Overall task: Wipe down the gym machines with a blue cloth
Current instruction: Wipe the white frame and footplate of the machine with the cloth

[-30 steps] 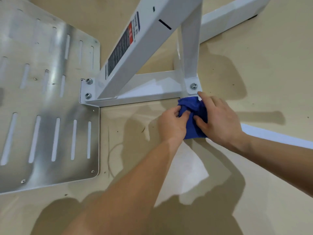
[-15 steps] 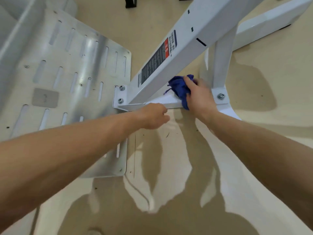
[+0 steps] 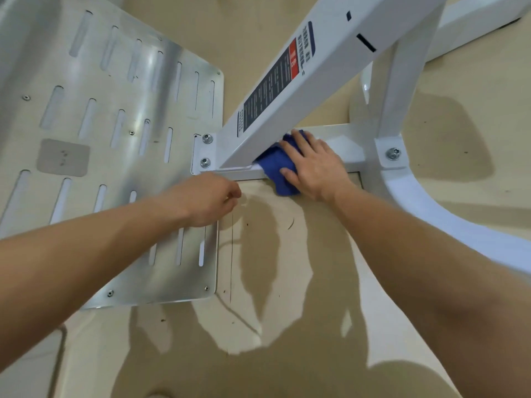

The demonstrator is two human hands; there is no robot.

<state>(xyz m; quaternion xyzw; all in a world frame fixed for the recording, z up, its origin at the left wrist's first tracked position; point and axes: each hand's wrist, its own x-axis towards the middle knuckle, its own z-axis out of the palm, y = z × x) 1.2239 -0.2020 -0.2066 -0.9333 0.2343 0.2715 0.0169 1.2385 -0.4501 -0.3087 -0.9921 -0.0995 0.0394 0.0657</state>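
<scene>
Since half a second ago, my right hand has come down flat on top of the blue cloth. Before, it held the cloth bunched up against the slanted white beam. My left hand has slid to the left, and it now sits just below the two bolts.

I see the cloth as deep blue, soft and crumpled into a lump. It lies on the flat white bar of the gym machine, right where the slanted beam meets it. Part of the cloth is tucked under the beam. Another part hangs over the near edge of the bar, down toward the floor.

My right hand presses on the cloth with its fingers spread apart and nearly straight. The thumb lies on the cloth too. I am not squeezing it, only pushing down on it.

My left hand has its fingers curled in and holds nothing. It is near the corner of the shiny metal plate, which has long slots cut in it. It is a little way from the cloth and does not touch it.

A black and red sticker runs along the slanted beam. A white post stands to the right of my right hand, with one more bolt at its foot. The floor is tan, with dark arm shadows on it.
</scene>
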